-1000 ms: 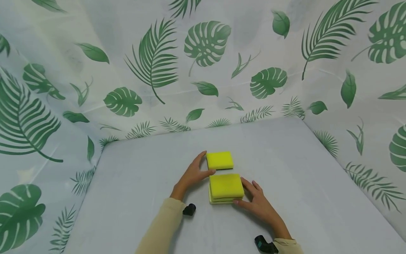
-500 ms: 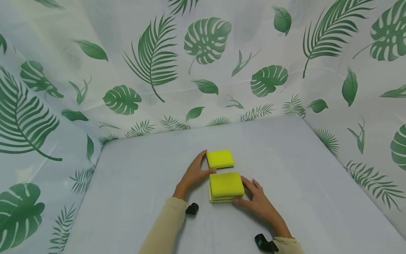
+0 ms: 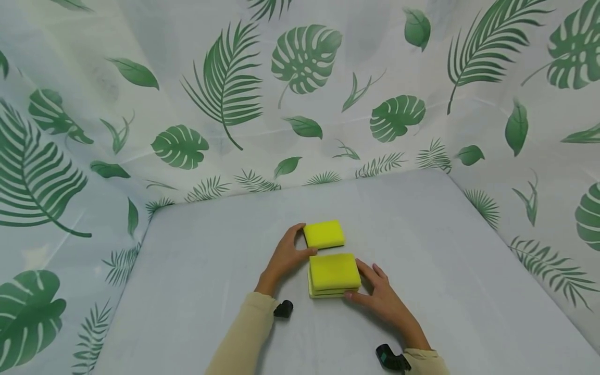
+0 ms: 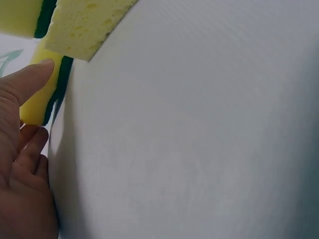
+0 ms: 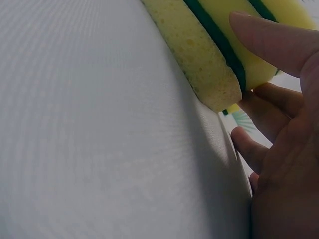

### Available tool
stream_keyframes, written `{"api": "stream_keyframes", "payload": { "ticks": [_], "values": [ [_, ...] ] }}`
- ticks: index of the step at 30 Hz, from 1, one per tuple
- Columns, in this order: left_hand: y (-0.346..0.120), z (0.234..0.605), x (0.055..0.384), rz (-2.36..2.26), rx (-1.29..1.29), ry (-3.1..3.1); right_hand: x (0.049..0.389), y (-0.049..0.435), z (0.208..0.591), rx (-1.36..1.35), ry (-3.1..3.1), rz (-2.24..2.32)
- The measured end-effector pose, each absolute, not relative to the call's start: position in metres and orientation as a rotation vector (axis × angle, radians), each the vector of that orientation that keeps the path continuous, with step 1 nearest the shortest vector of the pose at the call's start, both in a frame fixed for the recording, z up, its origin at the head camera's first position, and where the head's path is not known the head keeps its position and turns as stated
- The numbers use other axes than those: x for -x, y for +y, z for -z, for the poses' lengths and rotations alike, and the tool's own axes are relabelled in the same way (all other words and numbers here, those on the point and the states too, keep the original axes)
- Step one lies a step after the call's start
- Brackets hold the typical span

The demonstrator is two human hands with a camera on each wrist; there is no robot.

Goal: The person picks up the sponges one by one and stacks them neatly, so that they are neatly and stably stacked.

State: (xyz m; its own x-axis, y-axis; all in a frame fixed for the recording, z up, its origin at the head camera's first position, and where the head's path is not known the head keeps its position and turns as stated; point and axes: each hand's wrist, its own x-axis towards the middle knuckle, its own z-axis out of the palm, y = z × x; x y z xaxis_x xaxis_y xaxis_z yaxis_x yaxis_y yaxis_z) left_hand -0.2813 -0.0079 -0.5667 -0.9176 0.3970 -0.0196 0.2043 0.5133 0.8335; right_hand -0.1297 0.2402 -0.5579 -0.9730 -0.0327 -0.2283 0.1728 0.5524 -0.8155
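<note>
A single yellow sponge (image 3: 324, 234) with a dark green scouring layer underneath lies flat on the table. My left hand (image 3: 285, 258) holds its left side, thumb at the near edge and index finger at the far corner. In the left wrist view the thumb presses the yellow foam (image 4: 34, 107) while other fingers sit behind it. Just nearer to me stands a stack of sponges (image 3: 334, 273), its bottom one (image 5: 199, 62) paler and porous, with green-backed yellow ones above. My right hand (image 3: 378, 294) grips the stack's right end, thumb on the near side, fingers on the far side.
A light grey-white cloth covers the table (image 3: 206, 271). White curtains (image 3: 328, 151) printed with green leaves rise at the back and both sides. Each wrist carries a small black camera, such as the left one (image 3: 283, 309).
The single sponge has turned slightly and shifted a little left with my left hand. My right hand and the stack keep their places; the head view has tilted slightly.
</note>
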Motion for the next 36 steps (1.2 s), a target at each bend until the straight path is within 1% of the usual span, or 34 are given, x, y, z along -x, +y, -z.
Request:
{"api": "stream_keyframes", "payload": {
  "ticks": [19,24,36],
  "values": [
    [-0.025,0.562,0.275,-1.644,-0.427,2.402,0.129,0.241,0.558,-0.105,2.578,1.405],
    [-0.028,0.554,0.273,-1.67,-0.446,2.427,0.129,0.241,0.56,-0.1,2.584,1.398],
    [-0.032,0.521,0.264,-1.695,-0.568,2.486,0.13,0.241,0.56,-0.086,2.603,1.403]
  ]
}}
